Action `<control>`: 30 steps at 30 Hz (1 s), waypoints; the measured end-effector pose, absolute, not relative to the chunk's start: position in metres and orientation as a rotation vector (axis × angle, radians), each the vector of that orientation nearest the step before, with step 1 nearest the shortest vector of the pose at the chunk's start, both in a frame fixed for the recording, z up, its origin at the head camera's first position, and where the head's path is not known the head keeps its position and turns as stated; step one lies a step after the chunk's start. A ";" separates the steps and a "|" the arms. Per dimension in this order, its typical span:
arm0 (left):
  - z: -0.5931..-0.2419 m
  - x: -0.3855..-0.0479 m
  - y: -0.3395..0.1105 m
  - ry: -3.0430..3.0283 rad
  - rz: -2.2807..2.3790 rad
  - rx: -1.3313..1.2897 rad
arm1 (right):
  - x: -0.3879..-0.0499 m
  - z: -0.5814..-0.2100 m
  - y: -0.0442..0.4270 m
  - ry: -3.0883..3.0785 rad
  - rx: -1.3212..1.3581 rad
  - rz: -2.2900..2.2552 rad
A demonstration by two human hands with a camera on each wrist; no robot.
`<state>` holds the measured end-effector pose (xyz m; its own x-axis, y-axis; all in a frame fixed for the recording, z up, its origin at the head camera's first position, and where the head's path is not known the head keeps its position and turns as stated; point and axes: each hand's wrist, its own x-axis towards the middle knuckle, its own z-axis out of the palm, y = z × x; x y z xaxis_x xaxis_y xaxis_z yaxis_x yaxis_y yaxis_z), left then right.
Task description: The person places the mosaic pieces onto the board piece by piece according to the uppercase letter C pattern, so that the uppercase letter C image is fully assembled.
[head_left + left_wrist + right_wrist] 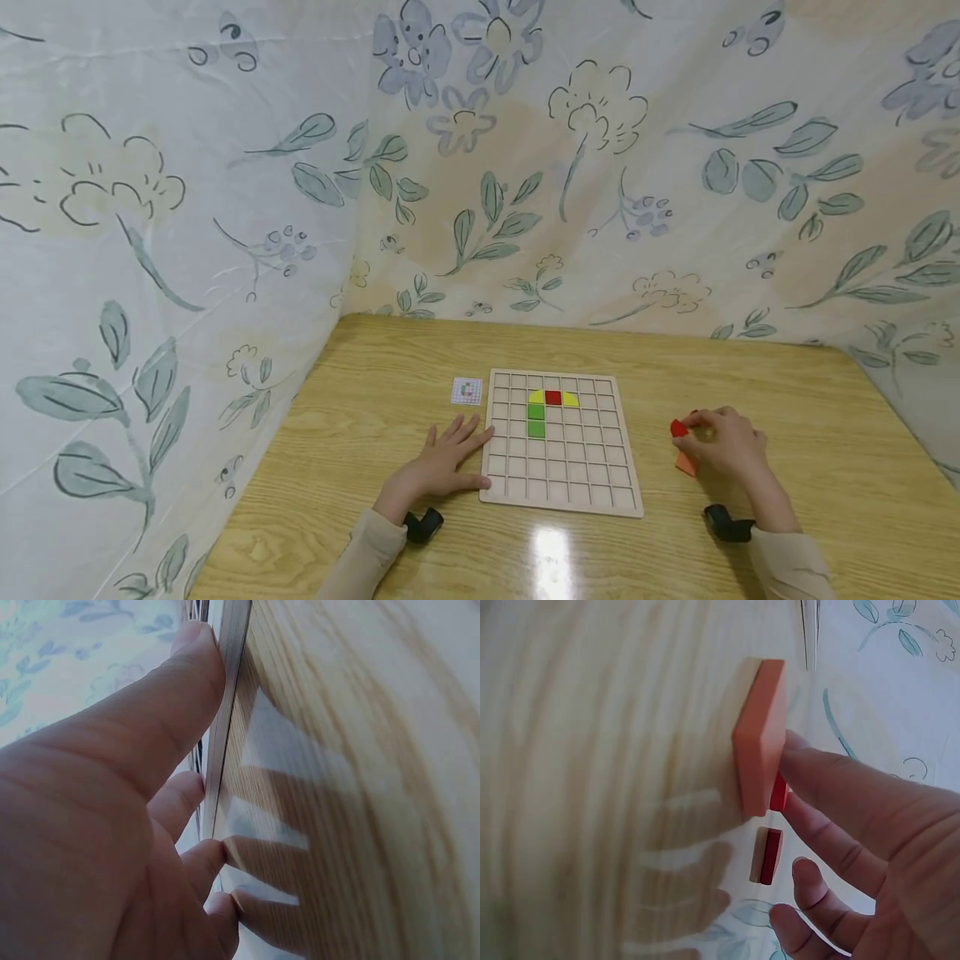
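A square wooden grid board [585,467] lies on the table, holding two green squares [536,420], a red square [552,397] and two yellow curved-edged pieces [571,399]. My left hand [438,465] rests at its left side, fingers spread, with thumb and a fingertip touching the edge. To the right of the board, my right hand [731,442] pinches a small red block [678,428] between thumb and forefinger. An orange slanted block [686,464] lies just nearer than that hand. Beyond the fingers is a dark red block [771,856], mostly hidden in the head view.
A small pattern card [467,391] with a printed grid lies left of the board's far corner. Floral cloth [480,208] hangs behind and along the left of the wooden table [390,375]. A black strap-like device [726,525] sits at each wrist.
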<state>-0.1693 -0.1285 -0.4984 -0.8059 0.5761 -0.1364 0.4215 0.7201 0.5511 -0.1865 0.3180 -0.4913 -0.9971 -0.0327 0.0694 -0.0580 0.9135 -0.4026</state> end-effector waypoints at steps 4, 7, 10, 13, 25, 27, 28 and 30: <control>-0.500 -0.171 -0.128 2.631 0.732 0.777 | -0.189 -0.491 0.317 -3.013 0.095 0.662; -0.500 -0.171 -0.127 2.634 0.729 0.776 | -0.191 -0.492 0.318 -3.010 0.117 0.670; -0.500 -0.171 -0.126 2.636 0.727 0.778 | -0.193 -0.493 0.320 -3.006 0.145 0.673; -0.500 -0.172 -0.125 2.638 0.725 0.778 | -0.196 -0.494 0.321 -3.002 0.171 0.682; -0.497 -0.171 -0.122 2.633 0.748 0.749 | -0.201 -0.491 0.318 -2.947 0.203 0.726; -0.496 -0.171 -0.121 2.633 0.748 0.749 | -0.201 -0.490 0.314 -2.929 0.216 0.731; -0.496 -0.171 -0.121 2.632 0.749 0.750 | -0.201 -0.489 0.312 -2.921 0.227 0.730; -0.495 -0.170 -0.121 2.631 0.748 0.750 | -0.201 -0.488 0.309 -2.912 0.248 0.732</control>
